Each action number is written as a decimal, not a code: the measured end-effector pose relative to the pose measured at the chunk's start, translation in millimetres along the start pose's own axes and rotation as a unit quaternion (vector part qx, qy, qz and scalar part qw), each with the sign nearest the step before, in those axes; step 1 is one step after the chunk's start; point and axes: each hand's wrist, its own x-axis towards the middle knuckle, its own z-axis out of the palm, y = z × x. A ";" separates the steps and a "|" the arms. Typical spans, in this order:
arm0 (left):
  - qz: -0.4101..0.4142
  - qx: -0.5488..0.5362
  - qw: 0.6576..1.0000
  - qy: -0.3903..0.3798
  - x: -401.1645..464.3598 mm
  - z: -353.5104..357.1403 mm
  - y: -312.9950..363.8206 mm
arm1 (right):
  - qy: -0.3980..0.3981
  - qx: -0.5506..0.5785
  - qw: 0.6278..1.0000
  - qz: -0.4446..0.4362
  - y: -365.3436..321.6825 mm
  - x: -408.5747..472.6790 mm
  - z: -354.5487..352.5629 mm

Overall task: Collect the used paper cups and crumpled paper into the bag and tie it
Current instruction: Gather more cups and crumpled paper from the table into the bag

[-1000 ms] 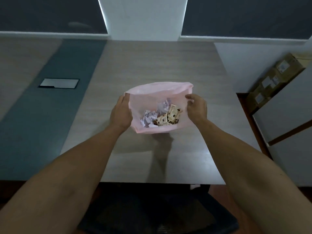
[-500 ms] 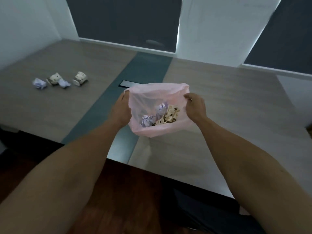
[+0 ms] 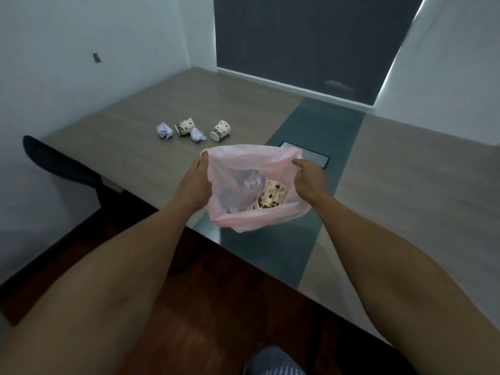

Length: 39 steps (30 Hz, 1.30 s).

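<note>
Cups (image 3: 203, 128) and paper wads (image 3: 164, 131) lie on wood-grain table (image 3: 130, 147) by wall.

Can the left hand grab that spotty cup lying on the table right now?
Probably not yet: the left hand is gripping the pink bag, and the cup lies farther off, though nothing blocks the way.

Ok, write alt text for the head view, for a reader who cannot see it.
Two bare hands, left hand and right hand, hold a pink plastic bag open above a table edge; spotted paper cups and crumpled paper lie inside. Farther off, two more cups and two paper balls remain on the table.
</note>
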 end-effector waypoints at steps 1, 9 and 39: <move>-0.007 0.003 1.000 0.001 6.2 -3.0 -12.0 | -0.012 -0.009 1.000 -0.004 -6.2 8.3 11.4; -0.025 0.021 0.999 -0.001 88.0 -5.5 -83.4 | -0.065 -0.008 0.998 -0.002 -40.8 84.7 84.7; 0.277 0.006 0.934 -0.227 424.6 81.9 -161.0 | 0.046 -0.119 0.953 0.274 -33.7 203.8 167.5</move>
